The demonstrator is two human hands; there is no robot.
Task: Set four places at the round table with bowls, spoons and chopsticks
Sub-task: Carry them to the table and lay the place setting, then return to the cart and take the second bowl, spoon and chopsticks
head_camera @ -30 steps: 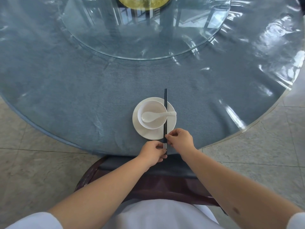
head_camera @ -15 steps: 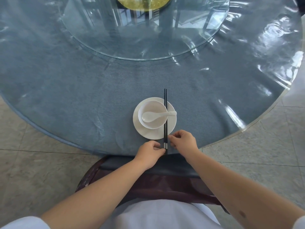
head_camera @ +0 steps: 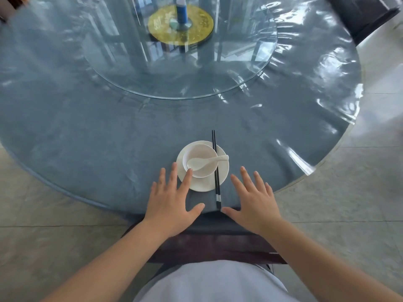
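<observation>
One place is laid at the near edge of the round table (head_camera: 87, 138): a white plate (head_camera: 221, 173) with a small white bowl (head_camera: 202, 154) on it. A white spoon (head_camera: 207, 161) lies in the bowl, handle pointing right. Black chopsticks (head_camera: 216, 168) lie across the plate's right side, their silver ends toward me. My left hand (head_camera: 171, 203) is spread flat left of the plate, its index fingertip over the bowl's near rim. My right hand (head_camera: 254, 201) is spread flat right of the chopsticks. Neither holds anything.
A glass turntable (head_camera: 239, 79) fills the table's middle, with a yellow disc (head_camera: 196, 29) and a blue bottle (head_camera: 182, 9) at its hub. A dark chair (head_camera: 213, 245) stands between me and the table. Another dark chair (head_camera: 359, 14) is at the far right. Tiled floor surrounds the table.
Both hands have let go of the chopsticks' near ends and opened flat, moving apart to either side of the place setting. The view has lifted, showing more of the table.
</observation>
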